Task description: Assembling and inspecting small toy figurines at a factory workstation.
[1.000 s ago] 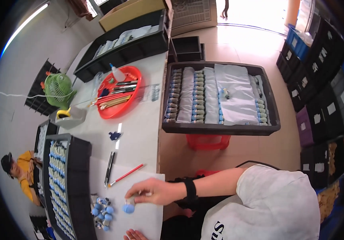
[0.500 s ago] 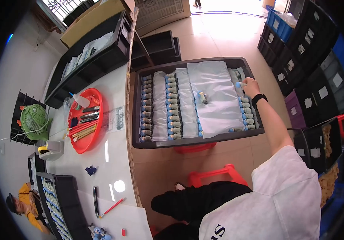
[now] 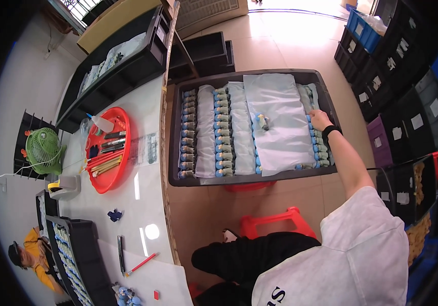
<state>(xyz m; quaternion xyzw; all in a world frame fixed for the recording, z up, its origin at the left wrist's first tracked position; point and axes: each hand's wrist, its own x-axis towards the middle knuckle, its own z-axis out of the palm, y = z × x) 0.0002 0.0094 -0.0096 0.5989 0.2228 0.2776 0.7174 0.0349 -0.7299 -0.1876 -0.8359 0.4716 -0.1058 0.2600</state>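
My right hand [image 3: 321, 121], with a black band on its wrist, reaches to the right end of a large black tray [image 3: 247, 180]. Its fingers are closed in a pinch at the upper end of the rightmost row of small blue-and-grey figurines [image 3: 320, 148]. One figurine [image 3: 309, 118] shows only partly at the fingertips; the fingers hide the rest. Left of the hand, a single figurine [image 3: 263, 122] lies on a wide white sheet [image 3: 280, 148]. Strips of white sheet separate the other rows of figurines [image 3: 223, 126]. My left hand is out of view.
A white worktable [image 3: 150, 204] on the left bears a red basin [image 3: 108, 184] of brushes and a glue bottle. Under the tray stands a red stool [image 3: 272, 222]. Stacked black crates [image 3: 400, 94] line the right side. Far left, a person in yellow [image 3: 43, 262] sits by another tray.
My right hand has come down and slightly left with its figurine, to the upper end of the rightmost row. The view has shifted slightly.
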